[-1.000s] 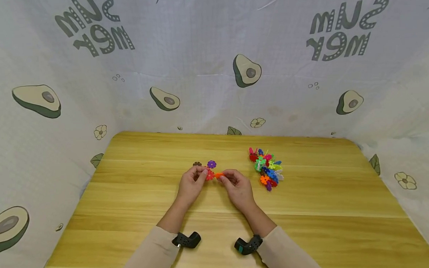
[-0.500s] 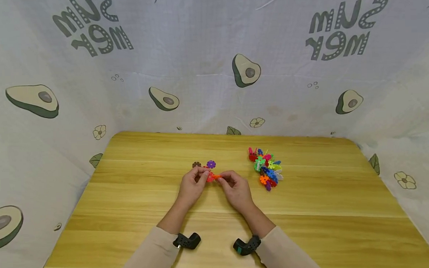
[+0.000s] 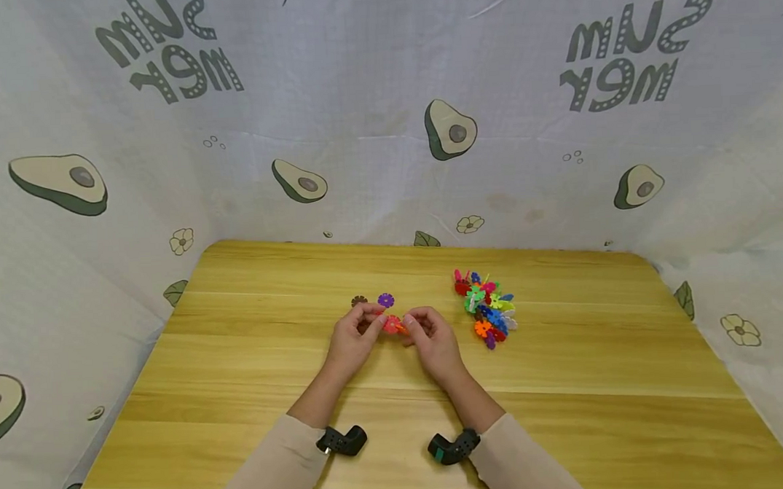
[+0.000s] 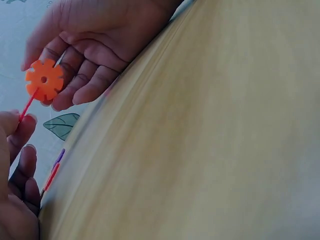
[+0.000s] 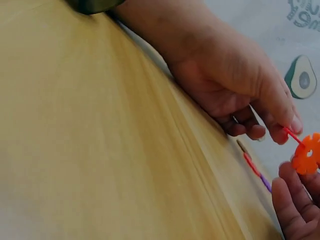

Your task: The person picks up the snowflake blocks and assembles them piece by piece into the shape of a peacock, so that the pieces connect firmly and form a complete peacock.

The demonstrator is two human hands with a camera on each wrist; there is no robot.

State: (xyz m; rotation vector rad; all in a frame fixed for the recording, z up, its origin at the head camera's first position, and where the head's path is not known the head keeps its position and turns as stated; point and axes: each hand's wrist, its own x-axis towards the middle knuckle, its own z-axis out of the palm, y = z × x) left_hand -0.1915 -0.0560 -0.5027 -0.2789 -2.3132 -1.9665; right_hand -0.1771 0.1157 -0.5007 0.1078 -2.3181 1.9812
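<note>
My left hand pinches a red snowflake disc, a flat round plastic piece with notches in its rim. In the right wrist view that disc shows edge-on between thumb and forefinger. My right hand holds an orange snowflake disc by its edge, its other fingers loosely curled below. The red disc's edge meets the orange one at an angle, overlapping its notched rim. Just beyond the left fingers lie a brown disc and a purple disc; another red disc lies between them, mostly hidden in the head view.
To the right of the hands sits a heap of multicoloured snowflake discs on the wooden table. A white cloth printed with avocados hangs behind the table's far edge and along its sides.
The orange disc has moved left against the red disc and turned. The red disc has shifted slightly right and now faces the head camera more. The heap has stayed put.
</note>
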